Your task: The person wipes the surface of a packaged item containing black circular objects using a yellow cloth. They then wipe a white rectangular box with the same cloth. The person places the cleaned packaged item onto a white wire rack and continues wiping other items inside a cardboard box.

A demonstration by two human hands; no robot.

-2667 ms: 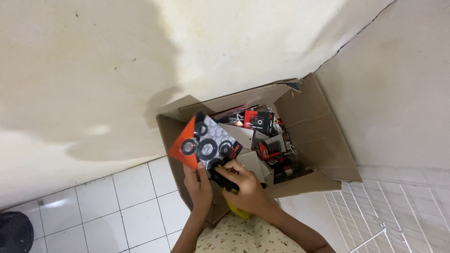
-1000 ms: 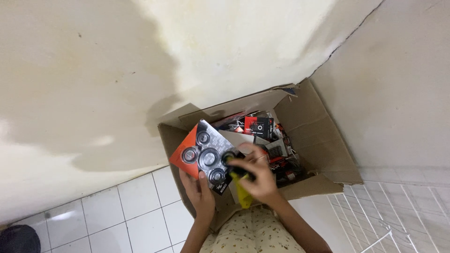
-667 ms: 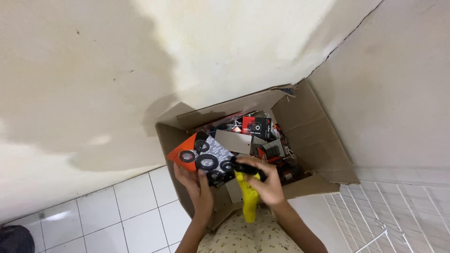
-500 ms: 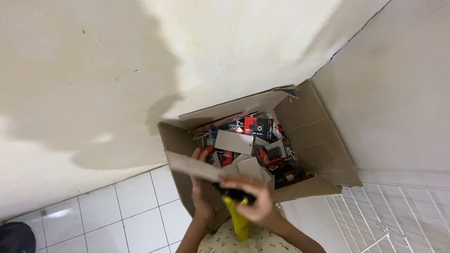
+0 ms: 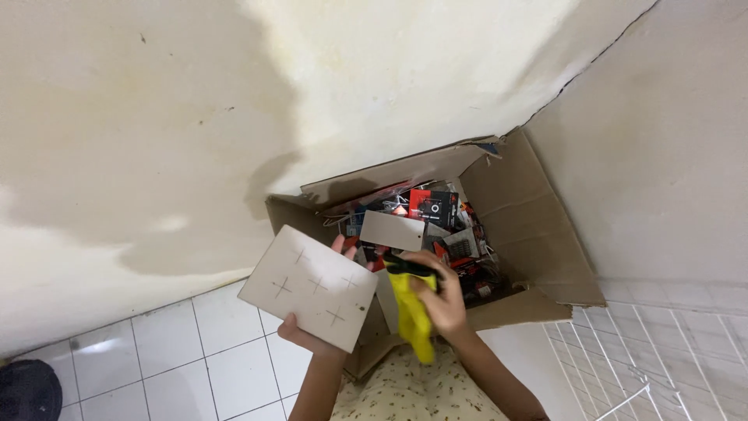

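My left hand (image 5: pixel 308 339) holds a card-backed pack (image 5: pixel 310 285) by its lower edge, its plain grey back with several cross-shaped cuts turned up toward me. My right hand (image 5: pixel 442 300) grips a yellow cloth (image 5: pixel 411 314) with a black piece at its top, just right of the pack. Both hands hover over the near edge of an open cardboard box (image 5: pixel 530 226) that stands in the wall corner. The box is full of small red, black and grey packaged parts (image 5: pixel 430 209).
Stained cream walls meet behind the box. White floor tiles (image 5: pixel 179 366) lie at the lower left, with a dark round object (image 5: pixel 27 390) at the bottom left corner. A white wire rack (image 5: pixel 662 359) sits at the lower right.
My left hand has flipped the pack over: its red and black front with round parts faced me before, now the plain grey back does. The right hand with the cloth shifted slightly.
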